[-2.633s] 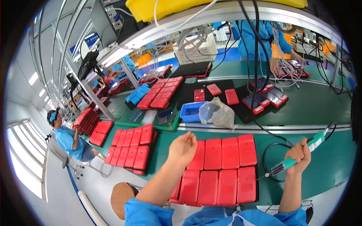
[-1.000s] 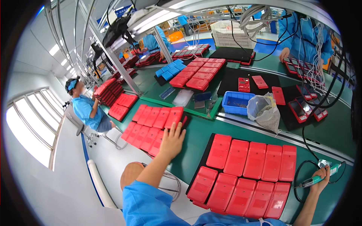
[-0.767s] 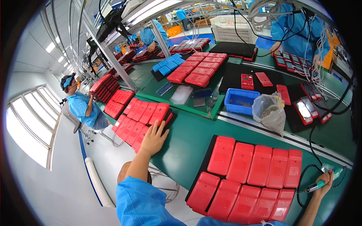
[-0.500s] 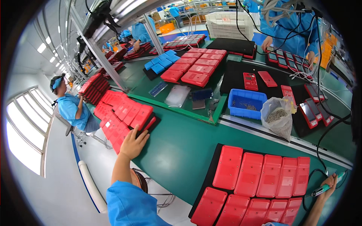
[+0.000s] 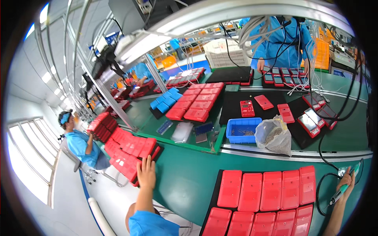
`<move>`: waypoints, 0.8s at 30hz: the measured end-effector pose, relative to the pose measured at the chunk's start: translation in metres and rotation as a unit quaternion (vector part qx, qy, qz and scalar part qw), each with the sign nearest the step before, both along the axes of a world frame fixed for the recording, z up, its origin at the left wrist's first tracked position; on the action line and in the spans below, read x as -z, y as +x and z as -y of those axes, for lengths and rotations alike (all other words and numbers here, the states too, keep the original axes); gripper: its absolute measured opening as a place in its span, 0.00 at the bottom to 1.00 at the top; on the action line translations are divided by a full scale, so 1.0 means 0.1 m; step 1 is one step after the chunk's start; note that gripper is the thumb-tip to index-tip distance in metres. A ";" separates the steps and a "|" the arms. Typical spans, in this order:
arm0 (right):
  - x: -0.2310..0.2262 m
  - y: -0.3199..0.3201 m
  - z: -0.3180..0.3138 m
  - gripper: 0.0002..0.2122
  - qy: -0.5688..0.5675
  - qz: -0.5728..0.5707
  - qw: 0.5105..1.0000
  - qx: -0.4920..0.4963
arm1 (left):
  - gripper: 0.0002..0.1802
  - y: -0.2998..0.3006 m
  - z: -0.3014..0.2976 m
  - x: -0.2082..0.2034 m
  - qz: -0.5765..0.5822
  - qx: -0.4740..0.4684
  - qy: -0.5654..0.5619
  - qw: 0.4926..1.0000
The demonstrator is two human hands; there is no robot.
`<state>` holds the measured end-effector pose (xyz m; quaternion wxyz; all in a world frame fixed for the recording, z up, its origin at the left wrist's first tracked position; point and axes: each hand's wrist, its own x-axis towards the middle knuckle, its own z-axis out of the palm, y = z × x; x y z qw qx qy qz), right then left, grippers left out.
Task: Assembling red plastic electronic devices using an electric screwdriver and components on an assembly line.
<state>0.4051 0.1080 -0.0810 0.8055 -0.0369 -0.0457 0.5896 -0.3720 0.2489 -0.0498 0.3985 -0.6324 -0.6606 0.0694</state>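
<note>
Head view: bare green surface [image 5: 183, 173] leaves open room between the left group of red casings [image 5: 128, 162] and the near group of red casings [image 5: 271, 190], with a metal rail [image 5: 236, 150] along the far side. The left hand [image 5: 146, 175] has fingers straight and slightly parted against the right edge of the left group, clasping nothing visible. The right hand [image 5: 346, 183] has fingers wrapped around one green corded driver [image 5: 336, 196], right of the near group. The lower edge of view cuts off the near group's front row; ten casings show, two rows of five. Overlap prevents counting the left group. One blue bin [image 5: 236, 138] stands beyond the rail, beside one translucent bag [image 5: 280, 144].
</note>
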 end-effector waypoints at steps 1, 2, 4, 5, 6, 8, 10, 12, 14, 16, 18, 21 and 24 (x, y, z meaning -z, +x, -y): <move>-0.09 0.02 0.05 0.17 -0.009 -0.027 0.999 -0.019 | 0.19 0.17 0.10 0.04 0.088 0.016 0.034 0.995; -0.15 0.09 0.15 0.17 -0.005 -0.031 0.999 -0.019 | 0.19 0.36 0.21 0.11 0.179 0.034 0.065 0.981; -0.24 0.22 0.29 0.16 -0.110 0.141 0.983 0.037 | 0.18 0.81 0.58 0.21 0.317 0.082 0.055 0.943; -0.35 0.19 0.33 0.15 -0.221 0.154 0.961 0.061 | 0.20 1.00 0.76 0.22 0.452 0.057 -0.032 0.889; -0.38 0.14 0.36 0.15 -0.213 0.152 0.963 0.062 | 0.23 1.16 0.93 0.24 0.577 0.029 -0.120 0.807; -0.41 0.02 0.47 0.14 -0.223 0.157 0.959 -0.073 | 0.30 1.41 1.21 0.37 0.627 0.084 -0.256 0.731; -0.53 -0.10 0.68 0.13 -0.329 0.276 0.899 -0.089 | 0.38 2.00 1.45 -0.13 0.653 0.155 -0.327 0.665; -0.60 -0.30 0.82 0.11 -0.367 0.329 0.862 -0.118 | 0.45 2.20 1.49 -0.10 0.670 0.151 -0.335 0.645; -0.63 -0.46 0.83 0.12 -0.335 0.382 0.844 -0.174 | 0.43 2.25 1.46 -0.07 0.743 0.151 -0.297 0.580; -0.74 -0.64 0.82 0.13 -0.324 0.421 0.824 -0.197 | 0.42 2.32 1.44 -0.18 0.808 0.154 -0.298 0.484; -0.68 -0.72 0.78 0.13 -0.302 0.413 0.825 -0.242 | 0.40 2.40 1.52 -0.28 0.862 0.138 -0.288 0.393; -0.67 -0.89 0.84 0.15 -0.300 0.426 0.799 -0.300 | 0.37 2.46 1.56 -0.35 0.907 0.142 -0.266 0.294; -0.60 -0.98 0.87 0.13 -0.310 0.501 0.761 -0.274 | 0.36 2.46 1.59 -0.28 0.913 0.141 -0.249 0.291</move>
